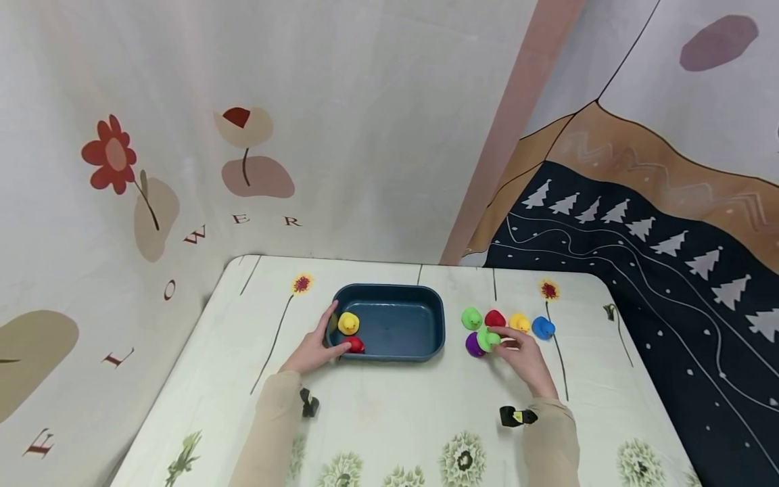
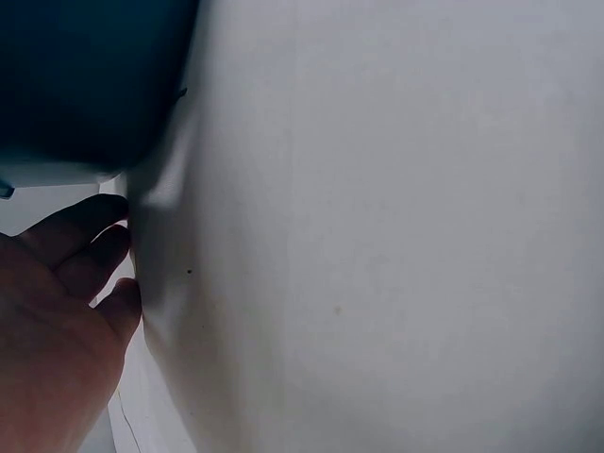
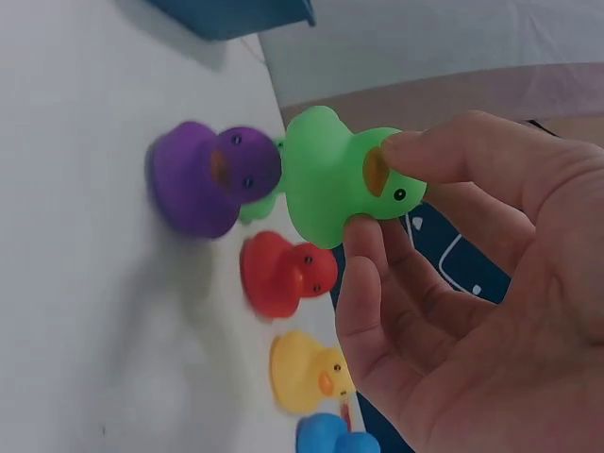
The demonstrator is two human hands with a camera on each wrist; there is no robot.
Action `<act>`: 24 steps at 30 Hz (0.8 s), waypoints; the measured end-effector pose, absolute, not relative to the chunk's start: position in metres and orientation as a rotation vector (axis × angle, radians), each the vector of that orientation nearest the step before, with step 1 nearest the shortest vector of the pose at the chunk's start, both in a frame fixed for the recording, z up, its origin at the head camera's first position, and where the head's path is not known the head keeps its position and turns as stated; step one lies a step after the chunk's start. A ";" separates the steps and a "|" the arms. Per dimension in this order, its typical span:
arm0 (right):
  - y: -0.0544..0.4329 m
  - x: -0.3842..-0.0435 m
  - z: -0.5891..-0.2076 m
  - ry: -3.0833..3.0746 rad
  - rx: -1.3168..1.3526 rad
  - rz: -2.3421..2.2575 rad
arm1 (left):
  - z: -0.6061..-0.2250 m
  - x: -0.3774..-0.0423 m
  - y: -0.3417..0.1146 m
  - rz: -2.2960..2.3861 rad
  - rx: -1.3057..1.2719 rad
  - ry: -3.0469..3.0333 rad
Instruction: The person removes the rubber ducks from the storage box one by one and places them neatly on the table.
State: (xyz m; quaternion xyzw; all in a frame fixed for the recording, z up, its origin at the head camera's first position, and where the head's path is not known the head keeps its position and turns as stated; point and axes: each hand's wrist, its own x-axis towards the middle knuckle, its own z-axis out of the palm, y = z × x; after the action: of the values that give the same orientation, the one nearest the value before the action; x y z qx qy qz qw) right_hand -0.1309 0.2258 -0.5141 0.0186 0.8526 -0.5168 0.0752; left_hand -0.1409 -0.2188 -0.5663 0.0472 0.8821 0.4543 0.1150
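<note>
The blue bin [image 1: 402, 323] stands on the table [image 1: 395, 399], and two ducks are inside it, both at its left end: a yellow duck [image 1: 349, 323] and, nearer to the person, a red duck [image 1: 356, 345]. The left hand [image 1: 313, 352] is spread wide at this same end, the thumb well apart from the fingers, close by the red duck. The right hand [image 1: 520, 362] holds a green duck [image 3: 340, 179] between thumb and fingers, raised from the table, to the right of the bin. Just beside it is the purple duck [image 3: 208, 179]; whether they touch, I cannot tell. Behind these, outside the bin, are a second green duck [image 1: 471, 318], another red duck [image 1: 495, 317], another yellow duck [image 1: 520, 321] and a blue duck [image 1: 544, 328]. Only the head view lets one look into the bin. The left wrist view gives its dark outer side, with the contents hidden. The right wrist view shows only a corner of the bin, but it makes clear the orange beak of the held duck, with the thumb near it.
</note>
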 end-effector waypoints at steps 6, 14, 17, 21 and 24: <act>0.234 -0.129 -0.516 2.591 0.064 -1.484 | -0.567 -0.142 -0.219 1.338 0.145 2.584; 0.241 -0.127 -0.519 2.618 0.082 -1.436 | -0.568 -0.142 -0.219 1.341 0.153 2.591; 0.244 -0.126 -0.521 2.631 0.087 -1.416 | -0.567 -0.141 -0.219 1.341 0.152 2.589; 0.247 -0.126 -0.525 2.634 0.094 -1.391 | -0.567 -0.142 -0.219 1.339 0.155 2.588; 0.248 -0.126 -0.529 2.636 0.112 -1.369 | -0.566 -0.141 -0.219 1.342 0.149 2.586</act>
State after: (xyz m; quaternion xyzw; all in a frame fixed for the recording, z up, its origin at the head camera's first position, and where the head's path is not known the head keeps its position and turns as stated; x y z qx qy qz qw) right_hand -0.1263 0.2482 -0.5287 0.0376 0.8837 -0.4589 0.0843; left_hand -0.1413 -0.2190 -0.5662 0.0508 0.8809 0.4571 0.1121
